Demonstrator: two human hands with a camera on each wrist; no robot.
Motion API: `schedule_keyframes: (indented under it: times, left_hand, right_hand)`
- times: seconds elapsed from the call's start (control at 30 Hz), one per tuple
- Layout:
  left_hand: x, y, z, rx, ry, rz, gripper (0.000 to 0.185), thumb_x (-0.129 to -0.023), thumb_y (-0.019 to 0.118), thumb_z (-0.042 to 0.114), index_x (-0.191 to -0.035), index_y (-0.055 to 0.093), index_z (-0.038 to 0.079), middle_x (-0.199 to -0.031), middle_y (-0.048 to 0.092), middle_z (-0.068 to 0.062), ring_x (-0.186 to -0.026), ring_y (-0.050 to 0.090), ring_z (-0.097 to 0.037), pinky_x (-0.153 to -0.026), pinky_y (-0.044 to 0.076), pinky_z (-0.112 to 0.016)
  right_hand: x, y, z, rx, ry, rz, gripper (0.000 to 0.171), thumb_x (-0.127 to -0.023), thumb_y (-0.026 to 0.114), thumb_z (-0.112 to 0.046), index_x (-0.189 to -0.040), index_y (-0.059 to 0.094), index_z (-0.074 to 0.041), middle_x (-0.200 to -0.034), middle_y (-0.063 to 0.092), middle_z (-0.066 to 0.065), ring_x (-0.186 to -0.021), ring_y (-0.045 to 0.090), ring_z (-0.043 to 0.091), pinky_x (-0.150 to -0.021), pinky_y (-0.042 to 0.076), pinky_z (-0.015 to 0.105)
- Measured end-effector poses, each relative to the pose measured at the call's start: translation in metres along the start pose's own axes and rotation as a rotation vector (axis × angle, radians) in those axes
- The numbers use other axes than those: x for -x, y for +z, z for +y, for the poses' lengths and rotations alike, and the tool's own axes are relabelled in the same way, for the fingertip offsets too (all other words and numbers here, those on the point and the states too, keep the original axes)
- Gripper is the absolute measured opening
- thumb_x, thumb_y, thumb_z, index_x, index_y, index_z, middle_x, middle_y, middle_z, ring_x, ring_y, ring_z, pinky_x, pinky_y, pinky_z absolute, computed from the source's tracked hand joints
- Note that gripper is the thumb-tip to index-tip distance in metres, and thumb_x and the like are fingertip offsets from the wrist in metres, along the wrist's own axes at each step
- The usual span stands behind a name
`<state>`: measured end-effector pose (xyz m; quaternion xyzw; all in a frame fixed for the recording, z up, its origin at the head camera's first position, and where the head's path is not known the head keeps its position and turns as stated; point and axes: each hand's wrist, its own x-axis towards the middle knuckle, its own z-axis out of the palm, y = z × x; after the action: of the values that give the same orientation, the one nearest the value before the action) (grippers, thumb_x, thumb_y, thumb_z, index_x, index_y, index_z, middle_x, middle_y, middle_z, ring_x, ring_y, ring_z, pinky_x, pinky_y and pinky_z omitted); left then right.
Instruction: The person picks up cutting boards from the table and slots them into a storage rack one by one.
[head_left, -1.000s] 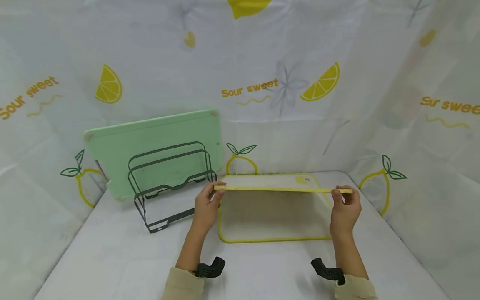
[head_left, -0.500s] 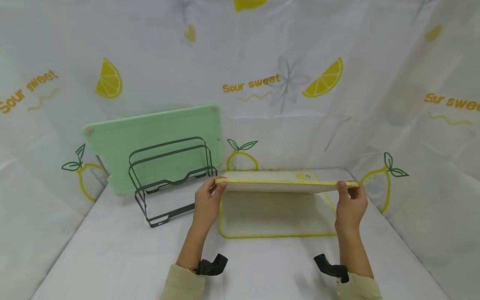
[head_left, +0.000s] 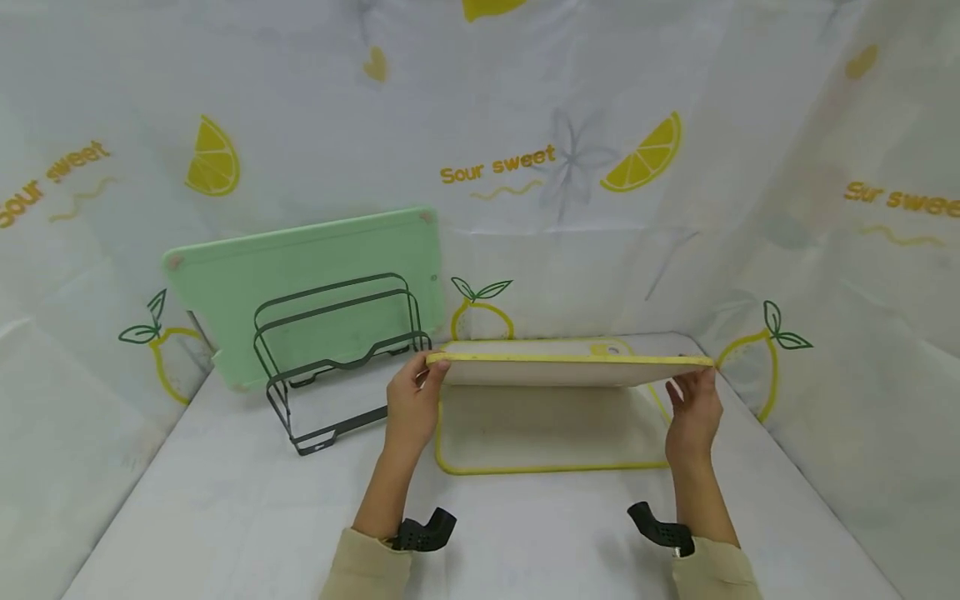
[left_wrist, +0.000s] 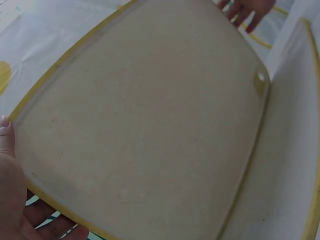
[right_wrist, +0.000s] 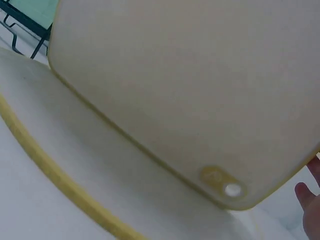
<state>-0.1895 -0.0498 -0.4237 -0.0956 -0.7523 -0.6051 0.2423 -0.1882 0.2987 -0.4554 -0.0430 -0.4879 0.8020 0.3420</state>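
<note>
A white cutting board with a yellow rim (head_left: 540, 372) stands tilted up, its lower edge against a second yellow-rimmed cutting board (head_left: 555, 433) lying flat on the table. My left hand (head_left: 414, 400) pinches the raised board's upper left corner, thumb on the near face and fingers behind, as the left wrist view shows. By the upper right corner is my right hand (head_left: 693, 417), its fingers loosely spread. A fingertip touches or nearly touches the rim, and the thumb is off the board. In the right wrist view a yellow patch with a hanging hole (right_wrist: 231, 190) shows at the lower corner.
To the left stands a black wire rack (head_left: 348, 360) with a green cutting board (head_left: 330, 250) upright in it, behind the front loops. A white cloth printed with lemons (head_left: 645, 154) hangs at the back and sides. White cloth covers the table (head_left: 540, 533).
The board's near edge has tipped up, showing more of its underside. My right hand has slid down from pinching the corner, its thumb now off the board. My left hand keeps its grip.
</note>
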Motion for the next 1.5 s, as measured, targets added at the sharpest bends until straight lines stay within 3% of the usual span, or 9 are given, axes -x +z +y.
schedule_keyframes:
  times: [0.07, 0.13, 0.43, 0.6, 0.83, 1.07, 1.3, 1.37, 1.5]
  left_hand:
    - [0.000, 0.000, -0.001, -0.003, -0.013, 0.003, 0.036, -0.098, 0.064, 0.036, -0.111, 0.071, 0.003, -0.115, 0.073, -0.016, -0.117, 0.067, -0.028, -0.107, 0.053, -0.039]
    - [0.001, 0.000, -0.002, -0.001, -0.019, -0.001, 0.039, -0.097, 0.064, 0.039, -0.111, 0.071, 0.003, -0.115, 0.073, -0.015, -0.116, 0.067, -0.028, -0.106, 0.053, -0.039]
    - [0.000, -0.002, -0.006, 0.000, -0.040, -0.018, 0.038, -0.098, 0.063, 0.040, -0.112, 0.071, 0.006, -0.116, 0.074, -0.014, -0.124, 0.066, -0.026, -0.113, 0.047, -0.045]
    - [0.001, -0.002, -0.005, 0.006, -0.052, -0.009, 0.035, -0.099, 0.063, 0.036, -0.113, 0.071, 0.004, -0.110, 0.074, -0.016, -0.122, 0.067, -0.028, -0.099, 0.056, -0.043]
    - [0.001, -0.004, 0.004, -0.015, -0.068, 0.001, 0.032, -0.102, 0.061, 0.035, -0.113, 0.071, 0.007, -0.108, 0.075, -0.013, -0.110, 0.072, -0.026, -0.086, 0.057, -0.033]
    - [0.002, -0.003, 0.013, 0.006, -0.093, 0.007, 0.032, -0.102, 0.061, 0.036, -0.112, 0.071, 0.007, -0.104, 0.074, -0.015, -0.094, 0.068, -0.032, -0.070, 0.050, -0.022]
    - [0.003, -0.004, 0.019, 0.024, -0.107, 0.000, 0.030, -0.103, 0.060, 0.034, -0.111, 0.071, 0.007, -0.100, 0.073, -0.016, -0.091, 0.067, -0.032, -0.073, 0.050, -0.022]
    - [0.003, -0.005, 0.018, 0.024, -0.088, 0.002, 0.031, -0.105, 0.057, 0.033, -0.111, 0.071, 0.006, -0.096, 0.070, -0.018, -0.084, 0.064, -0.031, -0.069, 0.048, -0.022]
    - [0.002, -0.006, 0.012, 0.027, -0.035, 0.020, 0.036, -0.108, 0.050, 0.033, -0.113, 0.071, 0.004, -0.098, 0.071, -0.019, -0.088, 0.063, -0.025, -0.076, 0.051, -0.025]
  right_hand:
    - [-0.001, -0.005, 0.007, 0.001, 0.110, -0.027, 0.036, -0.106, 0.046, -0.049, -0.115, 0.065, -0.021, -0.109, 0.068, -0.011, -0.117, 0.055, 0.008, -0.111, 0.036, 0.029]
    - [-0.001, -0.010, 0.012, 0.039, 0.165, -0.040, 0.037, -0.105, 0.044, -0.053, -0.118, 0.064, -0.024, -0.111, 0.067, -0.013, -0.122, 0.053, 0.008, -0.116, 0.033, 0.031]
    - [-0.001, -0.011, 0.010, 0.114, 0.160, -0.042, 0.038, -0.101, 0.052, -0.056, -0.116, 0.066, -0.024, -0.105, 0.067, -0.012, -0.119, 0.056, 0.007, -0.110, 0.039, 0.032]
    - [-0.002, -0.009, 0.006, 0.123, 0.186, -0.042, 0.038, -0.099, 0.053, -0.057, -0.113, 0.066, -0.024, -0.101, 0.066, -0.013, -0.117, 0.055, 0.007, -0.119, 0.035, 0.037]
    - [-0.001, -0.007, -0.001, 0.110, 0.213, -0.080, 0.040, -0.098, 0.053, -0.059, -0.112, 0.065, -0.024, -0.105, 0.063, -0.011, -0.117, 0.053, 0.008, -0.129, 0.019, 0.050]
    - [-0.003, -0.004, -0.007, 0.120, 0.246, -0.072, 0.046, -0.096, 0.052, -0.062, -0.116, 0.062, -0.022, -0.104, 0.060, -0.010, -0.111, 0.052, 0.007, -0.130, 0.017, 0.042]
    - [-0.003, 0.000, -0.015, 0.170, 0.290, -0.037, 0.048, -0.095, 0.050, -0.063, -0.114, 0.063, -0.021, -0.101, 0.058, -0.009, -0.107, 0.051, 0.008, -0.129, 0.021, 0.043]
    - [-0.003, 0.000, -0.016, 0.176, 0.300, -0.023, 0.048, -0.094, 0.051, -0.063, -0.112, 0.064, -0.021, -0.098, 0.059, -0.010, -0.107, 0.051, 0.008, -0.128, 0.023, 0.042]
    - [-0.004, 0.001, -0.017, 0.186, 0.303, -0.015, 0.048, -0.093, 0.052, -0.064, -0.112, 0.065, -0.022, -0.097, 0.061, -0.011, -0.108, 0.051, 0.009, -0.127, 0.024, 0.042]
